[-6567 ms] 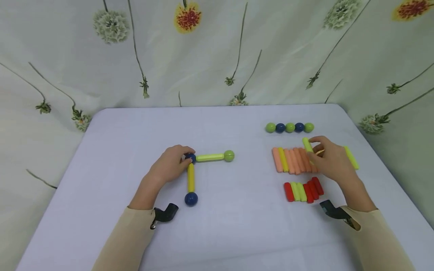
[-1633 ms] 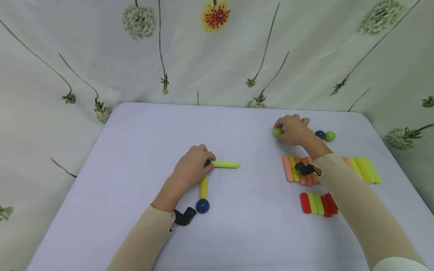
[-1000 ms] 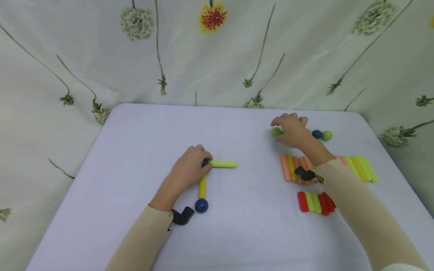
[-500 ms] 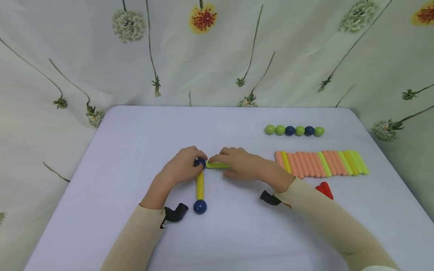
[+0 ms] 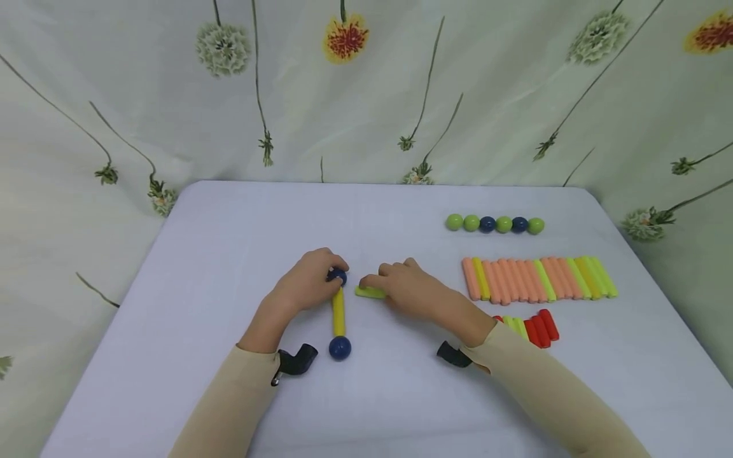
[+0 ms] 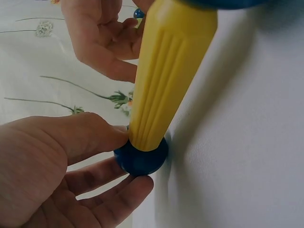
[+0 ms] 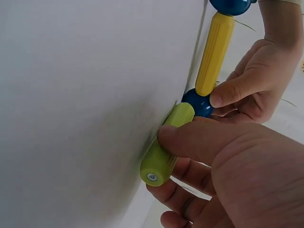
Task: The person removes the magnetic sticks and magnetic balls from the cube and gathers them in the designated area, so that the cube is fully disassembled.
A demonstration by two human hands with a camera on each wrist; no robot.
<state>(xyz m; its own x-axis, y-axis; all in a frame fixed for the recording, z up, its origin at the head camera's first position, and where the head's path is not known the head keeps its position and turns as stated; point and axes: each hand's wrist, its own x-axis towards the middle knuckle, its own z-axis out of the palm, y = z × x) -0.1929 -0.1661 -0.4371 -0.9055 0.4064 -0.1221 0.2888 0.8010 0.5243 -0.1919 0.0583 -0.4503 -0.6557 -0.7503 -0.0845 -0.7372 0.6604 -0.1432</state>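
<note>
My left hand (image 5: 309, 283) pinches a blue magnetic ball (image 6: 141, 159) between thumb and fingers. A yellow ribbed magnetic rod (image 5: 338, 312) runs from that ball towards me, with a second blue ball (image 5: 340, 348) at its near end. Just right of the held ball, my right hand (image 5: 412, 289) grips a lime green magnetic rod (image 7: 166, 147) by thumb and fingers. In the head view a small gap separates this rod from the ball. The rod's near end, with a round metal tip, faces the right wrist camera; my right hand covers part of its length.
At the back right lies a row of green and blue balls (image 5: 487, 224). Before it is a long row of salmon, yellow and lime rods (image 5: 518, 280). Nearer lie shorter red and lime rods (image 5: 538, 329), partly behind my right sleeve (image 5: 532, 369). A flowered cloth hangs behind the table.
The green ball from the lime rod's end now sits in the ball row. My right hand came back from there, gripped the lime rod and drew it off the blue ball. My left hand kept its hold.
</note>
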